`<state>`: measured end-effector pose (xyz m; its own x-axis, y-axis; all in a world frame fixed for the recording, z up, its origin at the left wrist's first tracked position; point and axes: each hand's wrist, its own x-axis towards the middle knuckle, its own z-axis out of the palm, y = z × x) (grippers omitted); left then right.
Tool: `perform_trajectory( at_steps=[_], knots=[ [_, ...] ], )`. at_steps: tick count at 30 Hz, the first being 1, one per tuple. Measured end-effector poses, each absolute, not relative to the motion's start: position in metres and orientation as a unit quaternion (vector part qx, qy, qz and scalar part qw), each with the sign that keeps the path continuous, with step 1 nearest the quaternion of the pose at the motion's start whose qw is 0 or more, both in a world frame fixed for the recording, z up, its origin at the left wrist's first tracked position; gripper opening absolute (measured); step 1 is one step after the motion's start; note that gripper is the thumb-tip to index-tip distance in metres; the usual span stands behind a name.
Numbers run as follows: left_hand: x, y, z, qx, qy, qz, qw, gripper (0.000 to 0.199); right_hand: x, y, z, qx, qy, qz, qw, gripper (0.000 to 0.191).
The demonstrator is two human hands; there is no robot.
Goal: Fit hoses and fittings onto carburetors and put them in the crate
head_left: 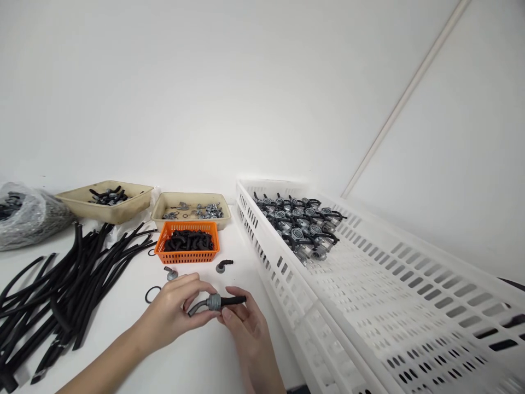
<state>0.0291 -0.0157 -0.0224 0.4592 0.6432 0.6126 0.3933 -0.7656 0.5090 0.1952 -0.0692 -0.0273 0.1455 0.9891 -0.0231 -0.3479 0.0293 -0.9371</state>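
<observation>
My left hand [178,303] pinches a grey metal pipe fitting [214,301] by its round collar, with a bent grey spout pointing left. From the collar's other side a short black rubber tube [233,300] runs to the right. The fingers of my right hand [248,334] are closed around the lower side of this tube, close to the collar. Beyond my hands, a small elbow fitting with a black end [223,266] lies on the white table. Another grey elbow fitting [171,273] lies just behind my left hand, and a black rubber ring [152,294] is left of it.
An orange basket [187,256] holds short black rubber pieces. Behind it stand two beige trays [191,196] [110,214] of parts. Long black hoses [77,284] and a plastic bag [35,219] lie left. At right, a large white crate [283,284] holds rows of assembled fittings [298,233].
</observation>
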Motion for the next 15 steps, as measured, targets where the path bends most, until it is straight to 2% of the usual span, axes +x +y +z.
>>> perform_trajectory(
  at_steps=[9,15],
  knots=[
    [0.0318,-0.0138,-0.0147,0.769,0.347,0.478,0.244,0.015,0.1958,-0.0672,-0.0263,-0.431,-0.388,0.541,0.609,0.040],
    [0.0310,-0.0090,-0.0140,0.666,0.390,0.502,0.391,0.018,0.1953,-0.0695,-0.0252,-0.442,-0.394,0.532,0.606,0.041]
  ],
)
